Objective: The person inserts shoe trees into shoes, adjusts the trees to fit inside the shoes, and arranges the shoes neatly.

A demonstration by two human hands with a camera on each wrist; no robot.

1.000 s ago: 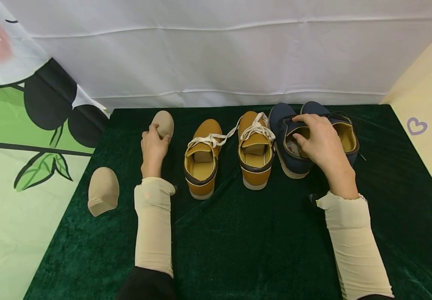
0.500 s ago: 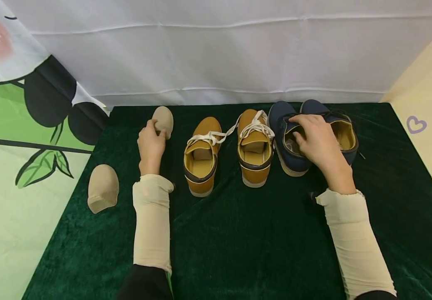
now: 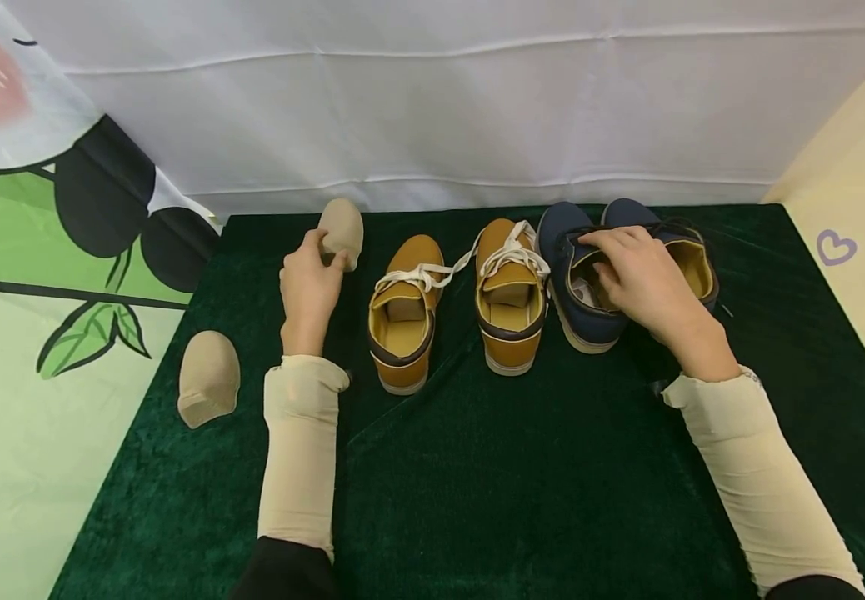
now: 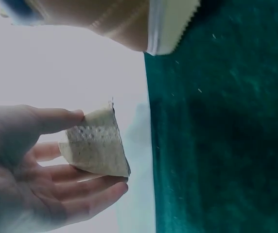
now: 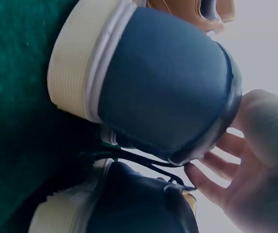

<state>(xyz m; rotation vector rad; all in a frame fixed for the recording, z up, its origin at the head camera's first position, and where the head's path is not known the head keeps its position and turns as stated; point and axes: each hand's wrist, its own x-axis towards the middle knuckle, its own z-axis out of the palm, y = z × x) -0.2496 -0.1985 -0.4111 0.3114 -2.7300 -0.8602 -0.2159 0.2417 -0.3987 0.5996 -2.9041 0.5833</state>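
My left hand point(image 3: 308, 283) pinches a beige toe-shaped shoe insert point(image 3: 344, 227) between thumb and fingers, near the back edge of the cloth. Up close in the left wrist view, the insert point(image 4: 94, 145) shows its rough, hollow-looking end. A second beige insert point(image 3: 208, 379) lies at the left. My right hand point(image 3: 646, 279) is over the nearer navy shoe point(image 3: 563, 229), its thumb at the opening and its fingers by the collar. Something pale shows inside that shoe. In the right wrist view the fingers partly pass behind the navy shoe's point(image 5: 163, 82) edge.
Two tan shoes point(image 3: 404, 367) point(image 3: 509, 358) with white laces tied across stand in the middle. The other navy shoe point(image 3: 695, 267) stands at the right, partly behind my hand. Dark green cloth point(image 3: 477, 500) covers the table; a white curtain point(image 3: 432, 125) hangs behind.
My left hand has shifted the beige insert slightly backward and to the right. The right forearm has swung outward to the right, while that hand stays over the navy shoe.
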